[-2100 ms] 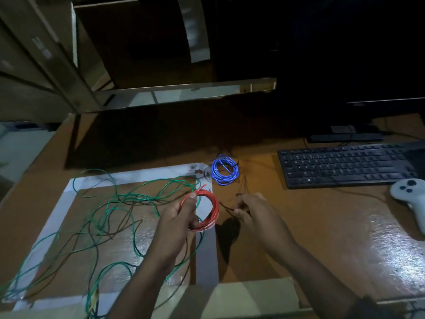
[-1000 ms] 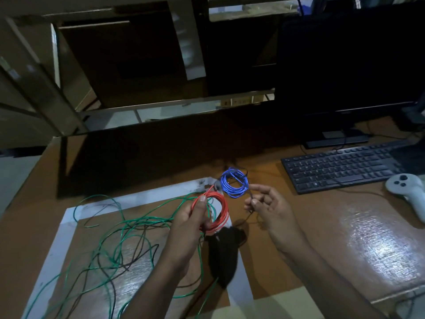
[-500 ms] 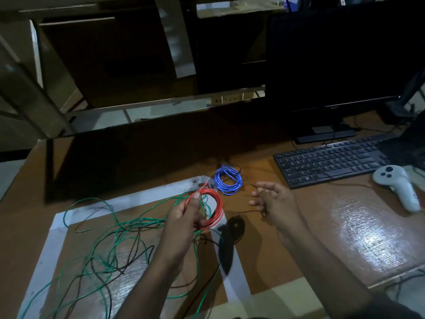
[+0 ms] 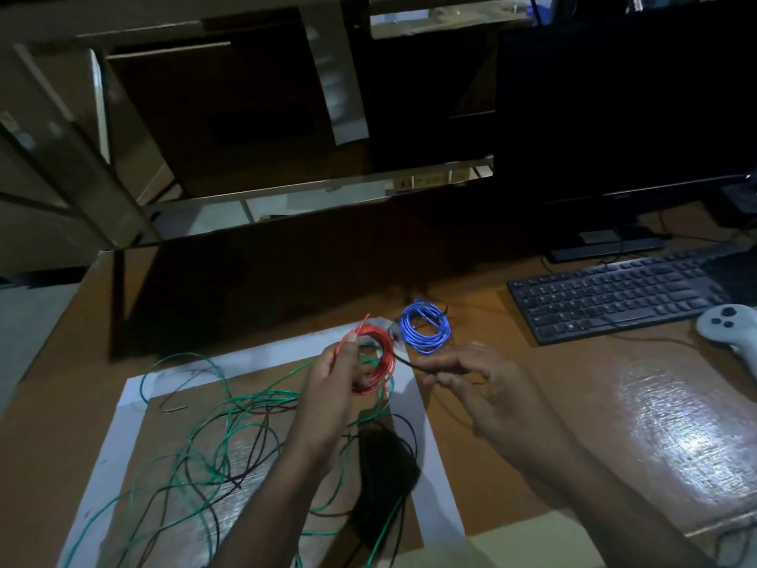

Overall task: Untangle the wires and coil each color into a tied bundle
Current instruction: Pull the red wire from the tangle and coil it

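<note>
Now my left hand (image 4: 332,375) grips the coiled red wire bundle (image 4: 370,356) steady while my right hand (image 4: 471,375) pinches a thin black tie wire (image 4: 405,362) beside it, to bind it.

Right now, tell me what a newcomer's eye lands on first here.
First the red wire coil, held up by the left hand above the desk, bright against the dim room. Just beyond it lies the blue wire coil on the desk. The right hand pinches a thin black wire beside the red coil, and a loose green wire tangle sprawls across the taped area to the left.
</note>
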Demonstrator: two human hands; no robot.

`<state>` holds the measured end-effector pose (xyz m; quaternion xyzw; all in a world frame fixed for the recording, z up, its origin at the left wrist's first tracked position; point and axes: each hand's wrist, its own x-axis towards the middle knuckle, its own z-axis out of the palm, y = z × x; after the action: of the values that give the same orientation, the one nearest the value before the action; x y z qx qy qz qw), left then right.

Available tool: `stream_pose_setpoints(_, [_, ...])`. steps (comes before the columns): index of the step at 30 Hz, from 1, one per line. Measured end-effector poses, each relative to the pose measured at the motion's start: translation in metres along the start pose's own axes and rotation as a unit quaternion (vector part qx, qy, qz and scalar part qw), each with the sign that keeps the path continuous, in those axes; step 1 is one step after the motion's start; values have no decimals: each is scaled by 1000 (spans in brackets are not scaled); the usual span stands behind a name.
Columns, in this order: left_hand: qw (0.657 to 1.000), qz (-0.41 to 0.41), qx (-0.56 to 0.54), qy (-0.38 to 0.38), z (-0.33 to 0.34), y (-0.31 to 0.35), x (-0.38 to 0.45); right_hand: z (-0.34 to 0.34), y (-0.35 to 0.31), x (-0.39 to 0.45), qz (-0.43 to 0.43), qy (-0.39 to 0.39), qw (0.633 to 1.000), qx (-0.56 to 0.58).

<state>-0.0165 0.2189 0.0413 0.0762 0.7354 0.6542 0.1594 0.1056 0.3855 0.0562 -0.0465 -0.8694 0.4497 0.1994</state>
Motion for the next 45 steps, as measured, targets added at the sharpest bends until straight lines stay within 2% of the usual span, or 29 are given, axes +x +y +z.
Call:
stream_pose_setpoints(2, [1000, -2, 4, 6, -3, 1, 1, -1, 0, 0, -41, -21, 998, -52])
stream_pose_setpoints(7, [1000, 0, -6, 7, -3, 8, -2, 2, -5, 3, -80, -86, 981, -157])
stream_pose_setpoints(10, [1000, 10, -25, -1, 1, 10, -6, 8, -3, 10, -119, -67, 963, -233])
stream_pose_setpoints(14, [999, 16, -36, -16, 11, 11, -14, 10, -13, 21, -122, -11, 942, -311])
stream_pose_setpoints(16, [998, 5, -56, 0, 15, 8, -16, 13, -18, 24, -129, 17, 932, -339])
stream_pose_setpoints(19, [995, -39, -89, 31, 17, 6, -16, 18, -20, 24, -146, 32, 922, -357])
stream_pose_setpoints(23, [993, -58, -102, 30, 16, 8, -17, 23, -18, 20, -160, 45, 913, -372])
stream_pose_setpoints(28, [995, -11, -101, -8, 17, 18, -24, 24, -16, 18, -185, 55, 906, -377])
stream_pose_setpoints(32, [993, -6, -119, -10, 17, 22, -24, 24, -16, 18, -167, 81, 903, -387])
stream_pose_setpoints(35, [993, -7, -113, 13, 13, 19, -19, 22, -14, 17, -118, 119, 917, -362])
stream_pose_setpoints(38, [994, -4, -108, 24, 9, 16, -15, 19, -17, 13, -49, 124, 947, -292])
stream_pose_setpoints(42, [995, 5, -99, 23, 10, 13, -16, 20, -19, 12, 41, 94, 987, -125])
stream_pose_setpoints(45, [996, 6, -85, 26, 11, 12, -15, 24, -19, 11, 42, 108, 993, -35])
